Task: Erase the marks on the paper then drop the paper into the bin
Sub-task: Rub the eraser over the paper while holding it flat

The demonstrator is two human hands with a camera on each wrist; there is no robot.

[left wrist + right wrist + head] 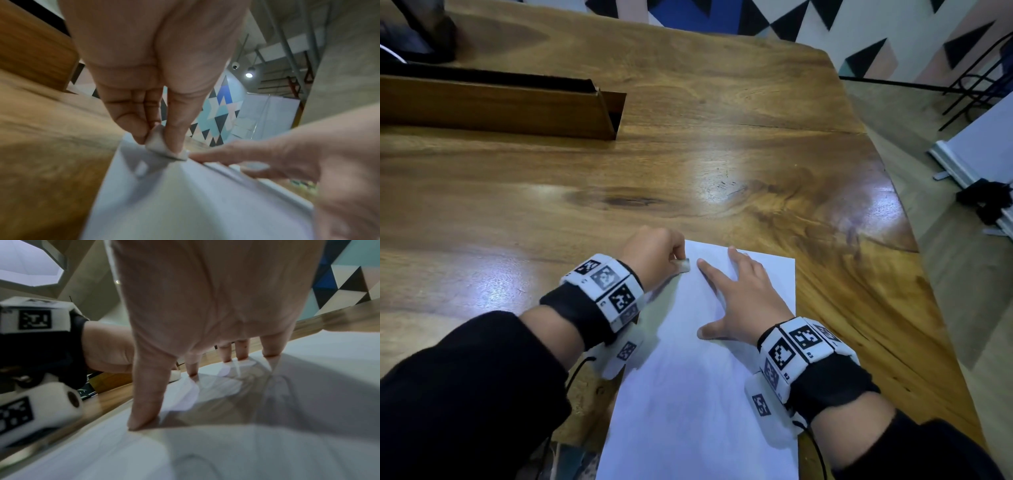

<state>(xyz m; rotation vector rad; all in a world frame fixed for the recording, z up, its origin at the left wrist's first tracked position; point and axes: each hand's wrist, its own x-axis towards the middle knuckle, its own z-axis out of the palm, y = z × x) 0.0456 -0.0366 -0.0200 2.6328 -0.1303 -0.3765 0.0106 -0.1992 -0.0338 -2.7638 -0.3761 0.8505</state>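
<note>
A: White paper sheet (698, 394) — position? 
B: Flat on the wooden desk (688, 171), right hand (739, 301) spread upon it.
A: Left hand (654, 253)? 
B: Pinching a small white eraser (683, 264) at its far-left corner.

One paper (698, 394); one eraser (682, 264); two hands; two wristbands; one table (688, 154).

White paper (698, 394), off-white eraser (683, 264), glossy brown wood-grain worktop (688, 154) with a dark knot, black sleeves (465, 394), white wristbands (602, 287) with black square codes, wall (842, 20) in black, blue, pink and white triangles
</note>
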